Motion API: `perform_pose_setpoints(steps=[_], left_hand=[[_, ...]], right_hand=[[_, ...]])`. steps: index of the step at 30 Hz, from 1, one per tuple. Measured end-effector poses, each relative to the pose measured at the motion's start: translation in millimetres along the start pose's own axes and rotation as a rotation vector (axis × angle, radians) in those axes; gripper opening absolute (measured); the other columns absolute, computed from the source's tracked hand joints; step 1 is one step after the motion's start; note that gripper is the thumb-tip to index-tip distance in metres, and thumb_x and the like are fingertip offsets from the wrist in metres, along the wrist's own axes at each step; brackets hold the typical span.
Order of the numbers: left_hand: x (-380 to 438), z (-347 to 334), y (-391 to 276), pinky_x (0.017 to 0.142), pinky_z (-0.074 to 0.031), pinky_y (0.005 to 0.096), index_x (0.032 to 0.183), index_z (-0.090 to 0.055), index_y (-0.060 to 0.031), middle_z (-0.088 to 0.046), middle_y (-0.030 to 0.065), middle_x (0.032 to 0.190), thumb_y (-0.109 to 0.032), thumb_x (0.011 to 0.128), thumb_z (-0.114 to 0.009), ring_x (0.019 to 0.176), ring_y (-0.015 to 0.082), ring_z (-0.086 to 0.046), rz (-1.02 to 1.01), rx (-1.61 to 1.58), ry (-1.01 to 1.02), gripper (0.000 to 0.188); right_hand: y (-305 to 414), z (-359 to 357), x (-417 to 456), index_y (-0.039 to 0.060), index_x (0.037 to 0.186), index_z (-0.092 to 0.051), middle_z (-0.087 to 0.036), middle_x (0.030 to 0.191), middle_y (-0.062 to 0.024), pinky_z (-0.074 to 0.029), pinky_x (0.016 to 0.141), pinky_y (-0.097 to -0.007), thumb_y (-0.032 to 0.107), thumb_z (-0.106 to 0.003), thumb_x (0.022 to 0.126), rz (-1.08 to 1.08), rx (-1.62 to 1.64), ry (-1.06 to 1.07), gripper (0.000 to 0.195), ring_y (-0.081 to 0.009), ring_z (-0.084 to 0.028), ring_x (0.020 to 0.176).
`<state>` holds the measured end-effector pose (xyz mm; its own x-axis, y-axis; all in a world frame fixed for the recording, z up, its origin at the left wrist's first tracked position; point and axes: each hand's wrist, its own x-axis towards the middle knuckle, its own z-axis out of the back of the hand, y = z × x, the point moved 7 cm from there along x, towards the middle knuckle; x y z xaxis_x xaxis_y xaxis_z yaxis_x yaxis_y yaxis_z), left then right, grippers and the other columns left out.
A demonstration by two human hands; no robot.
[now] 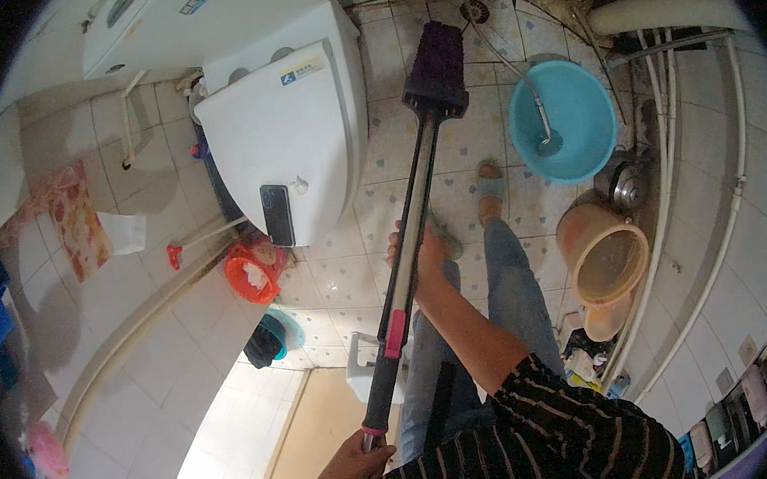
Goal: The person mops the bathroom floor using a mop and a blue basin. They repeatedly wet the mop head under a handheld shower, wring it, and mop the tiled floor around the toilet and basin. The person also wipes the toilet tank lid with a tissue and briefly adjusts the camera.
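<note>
A long-handled mop (398, 292) slants up across the middle of the view, its dark purple shaggy head (435, 60) over the tiled floor near the drain. My left hand (354, 463) is closed round the lower end of the handle, just below the black grip. Further up the shaft, my right hand (419, 250) grips the pole, fingers wrapped round it. A white toilet (287, 125) with its lid down stands left of the mop head. A black smartphone (277, 215) lies on that lid. A light blue basin (569, 150) sits right of the mop, with a flexible metal hose (525, 76) reaching into it.
An orange-red waste bin (231, 278) stands beside the toilet. At the right are a metal pot (626, 186), a tan bucket (575, 231) holding liquid, and white wall pipes (669, 136). A floor drain (474, 11) lies at the far wall. A light plastic stool (360, 369) is behind the handle.
</note>
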<state>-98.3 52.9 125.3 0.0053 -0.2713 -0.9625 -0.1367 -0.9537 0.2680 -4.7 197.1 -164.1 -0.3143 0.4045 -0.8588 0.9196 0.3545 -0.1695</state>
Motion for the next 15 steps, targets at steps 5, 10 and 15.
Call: perform_pose_setpoints(steps=[5, 10, 15], left_hand=[[-21, 18, 26, 0.065, -0.041, 0.0262, 0.089, -0.047, -0.0064, -0.052, 0.0056, 0.076, -0.026, 0.079, -0.066, 0.071, 0.0117, -0.050, 0.023, 0.283, -0.063, 0.029], [-78, 38, 35, 0.055, -0.040, 0.0283, 0.086, -0.047, -0.0076, -0.047, 0.0011, 0.067, -0.019, 0.078, -0.065, 0.061, 0.0115, -0.046, 0.089, 0.248, -0.151, 0.023], [-93, 30, 30, 0.055, -0.041, 0.0292, 0.087, -0.046, -0.0082, -0.047, 0.0015, 0.069, -0.010, 0.078, -0.060, 0.064, 0.0138, -0.047, -0.114, 0.312, -0.096, 0.016]], right_hand=[[17, -23, 21, 0.0071, 0.092, -0.052, -0.053, 0.068, -0.0061, -0.045, 0.049, -0.0296, 0.048, -0.040, 0.089, 0.000, -0.013, -0.003, 0.043, -0.0177, -0.051, 0.055], [67, -47, 105, 0.0054, 0.087, -0.054, -0.055, 0.071, -0.0065, -0.047, 0.052, -0.0333, 0.048, -0.040, 0.089, 0.131, -0.054, 0.204, 0.045, -0.0187, -0.054, 0.060], [161, -55, 199, 0.0046, 0.085, -0.054, -0.056, 0.073, -0.0078, -0.049, 0.053, -0.0328, 0.044, -0.037, 0.090, 0.285, -0.294, 0.212, 0.043, -0.0199, -0.055, 0.056]])
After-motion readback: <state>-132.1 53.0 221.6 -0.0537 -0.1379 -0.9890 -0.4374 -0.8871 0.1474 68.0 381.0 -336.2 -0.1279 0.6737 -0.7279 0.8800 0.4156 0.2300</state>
